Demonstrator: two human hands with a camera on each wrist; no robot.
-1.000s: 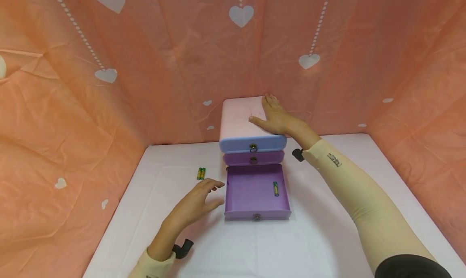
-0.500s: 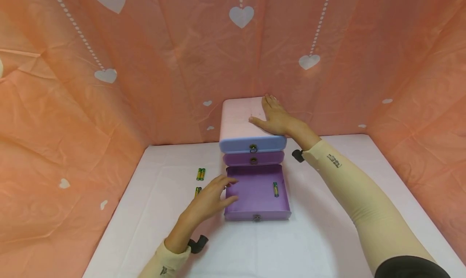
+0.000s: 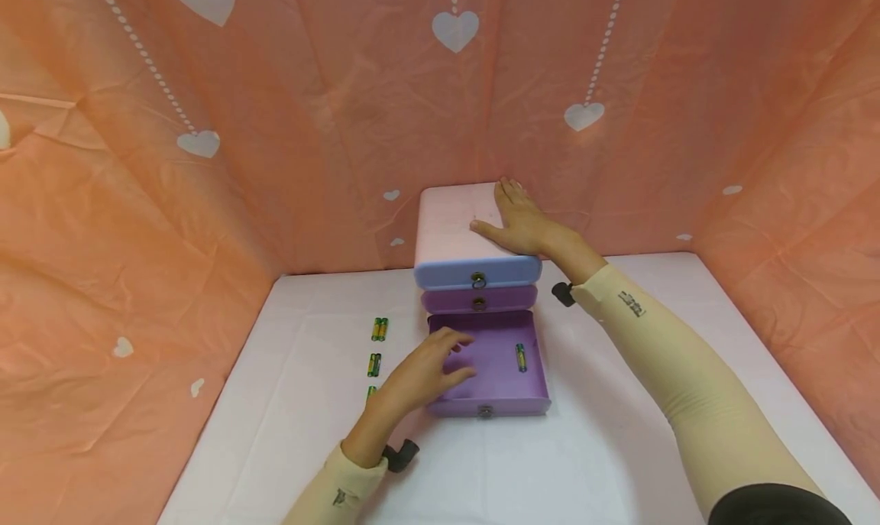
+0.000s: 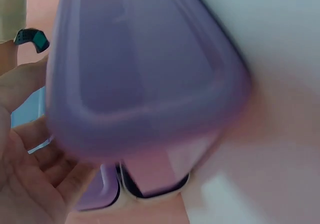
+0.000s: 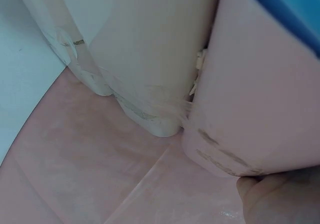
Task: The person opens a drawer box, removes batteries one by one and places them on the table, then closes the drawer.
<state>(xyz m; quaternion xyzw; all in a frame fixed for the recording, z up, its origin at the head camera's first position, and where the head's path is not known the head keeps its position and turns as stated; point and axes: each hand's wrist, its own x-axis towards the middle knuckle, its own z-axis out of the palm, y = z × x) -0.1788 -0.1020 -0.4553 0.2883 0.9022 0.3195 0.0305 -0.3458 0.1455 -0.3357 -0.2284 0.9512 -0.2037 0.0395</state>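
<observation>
A small chest of drawers (image 3: pixel 454 219) with a pink top stands at the back of the table, its bottom purple drawer (image 3: pixel 488 408) pulled out. One battery (image 3: pixel 521 358) lies in that drawer, toward the right side. My right hand (image 3: pixel 519 223) rests on the chest's top with fingers spread. Over the left part of the drawer hovers my left hand (image 3: pixel 426 368), thumb and fingers apart, nothing seen between them. In the left wrist view the purple drawer front (image 4: pixel 145 74) hides part of the left hand (image 4: pixel 35 169). The right wrist view catches only a bit of the right hand (image 5: pixel 285 199).
Left of the drawer, green-and-yellow batteries lie on the white table: a pair (image 3: pixel 380 329), a second pair (image 3: pixel 374 364), and more (image 3: pixel 372 392) partly behind the left arm. The blue top drawer (image 3: pixel 477 273) and purple middle drawer (image 3: pixel 479 299) are closed. Orange cloth (image 3: pixel 344 128) hangs behind.
My left hand has moved right, from beside the drawer to over it, uncovering more batteries on the table. The right hand has stayed in place.
</observation>
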